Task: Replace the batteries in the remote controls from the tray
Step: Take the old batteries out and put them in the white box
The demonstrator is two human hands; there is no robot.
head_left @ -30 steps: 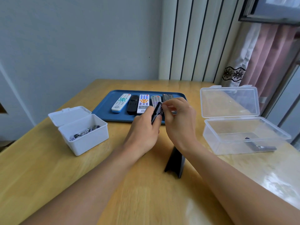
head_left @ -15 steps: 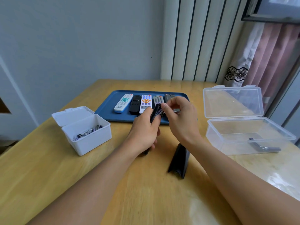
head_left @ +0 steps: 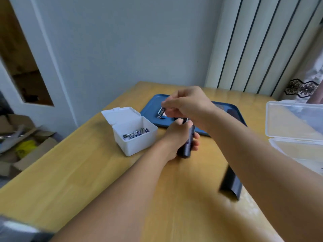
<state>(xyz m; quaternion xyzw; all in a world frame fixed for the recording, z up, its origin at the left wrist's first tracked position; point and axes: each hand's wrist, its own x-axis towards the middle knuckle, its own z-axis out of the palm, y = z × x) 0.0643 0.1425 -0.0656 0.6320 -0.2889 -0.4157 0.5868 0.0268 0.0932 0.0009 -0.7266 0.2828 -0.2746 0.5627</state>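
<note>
Batteries point(head_left: 135, 133) lie loose in the open white box point(head_left: 134, 145) at left. Left hand point(head_left: 176, 137) grips the black remote point(head_left: 187, 144) upright above the table point(head_left: 78, 172). Right hand point(head_left: 187, 103) pinches a battery point(head_left: 161, 112) over the blue tray point(head_left: 152, 109). Risk: the fingertip pinch may slip, dropping the cell onto the tray. The detached cover point(head_left: 230, 184) lies near the right forearm, which could knock it.

One head-worn wide-angle view looks forward and down across the wooden tabletop point(head_left: 87, 180) from its near edge toward the far edge by the grey wall point(head_left: 131, 49). It sits close: both forearms fill the lower frame. Straight lines bow near the borders. The tabletop's left edge and the floor clutter point(head_left: 21, 147) beyond it show at left.
</note>
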